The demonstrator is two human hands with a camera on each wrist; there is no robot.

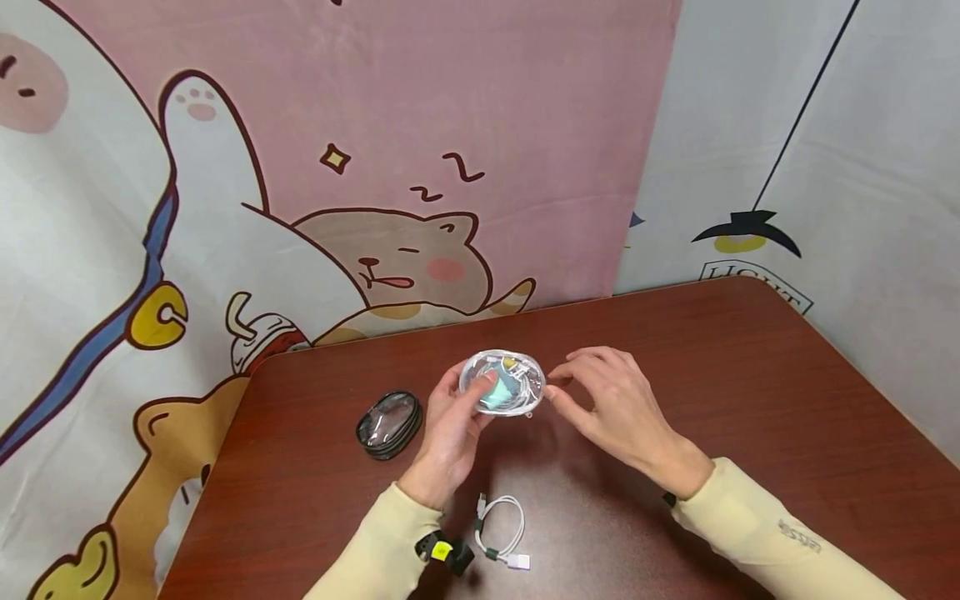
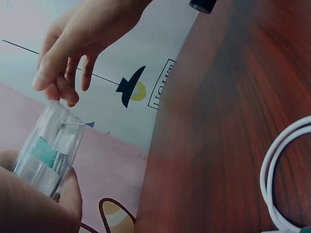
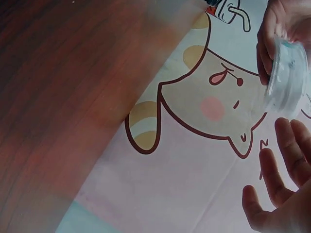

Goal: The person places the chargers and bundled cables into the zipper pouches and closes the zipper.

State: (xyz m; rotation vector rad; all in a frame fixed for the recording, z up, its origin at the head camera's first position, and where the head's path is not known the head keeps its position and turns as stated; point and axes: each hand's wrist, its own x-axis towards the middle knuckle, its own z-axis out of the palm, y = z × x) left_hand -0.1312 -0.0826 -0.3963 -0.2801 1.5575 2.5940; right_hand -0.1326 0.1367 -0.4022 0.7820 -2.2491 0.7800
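Over the dark red-brown wooden table (image 1: 750, 375), the left hand (image 1: 450, 429) grips a clear round zip pouch (image 1: 502, 383) with its long axis running left-right, while the right hand (image 1: 611, 408), fingers relaxed and empty, hovers nearest the pouch's right end.

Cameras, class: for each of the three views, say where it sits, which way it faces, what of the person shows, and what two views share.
Head: worn on the head, looking forward and down at the table; both sleeves, the left hand gripping the clear pouch, the right hand beside it.
Left wrist: looks across the tabletop towards the backdrop; the left palm, the right hand above.
Right wrist: looks towards the cartoon cat backdrop; right fingers, the left hand.
All three share the pouch.
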